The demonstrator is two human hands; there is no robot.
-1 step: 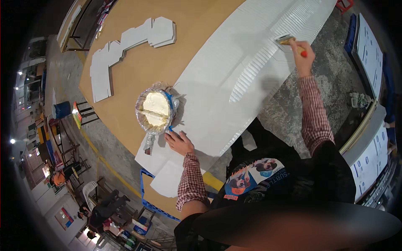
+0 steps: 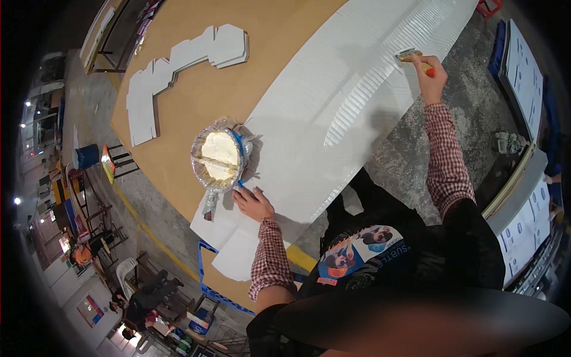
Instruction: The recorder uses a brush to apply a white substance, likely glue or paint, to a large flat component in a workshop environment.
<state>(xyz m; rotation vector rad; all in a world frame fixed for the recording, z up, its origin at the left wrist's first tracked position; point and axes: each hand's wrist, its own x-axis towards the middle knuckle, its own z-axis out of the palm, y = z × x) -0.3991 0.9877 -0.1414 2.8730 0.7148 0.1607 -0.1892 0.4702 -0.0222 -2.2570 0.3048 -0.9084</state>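
My right hand (image 2: 433,77) is closed round the handle of a flat paintbrush (image 2: 409,55) with a red handle end. Its head meets the large pale grey cardboard sheet (image 2: 309,101) near the right edge. Glossy ribbed streaks of wet paste (image 2: 357,110) run along the sheet beside the brush. My left hand (image 2: 254,204) rests flat on the sheet, fingers spread, close to a round pot (image 2: 195,163) wrapped in clear plastic. Cream-coloured paste (image 2: 220,147) fills the pot, and a bar crosses its top.
Cut white cardboard pieces (image 2: 143,113) lie stacked on the brown table top (image 2: 184,107). A blue crate (image 2: 205,285) stands below the table's near corner. Stacked printed sheets (image 2: 523,232) stand at the right. A stool (image 2: 110,163) and a person (image 2: 143,303) are at the left.
The brush and my right hand have shifted slightly to the right over the sheet. My left hand stays by the pot.
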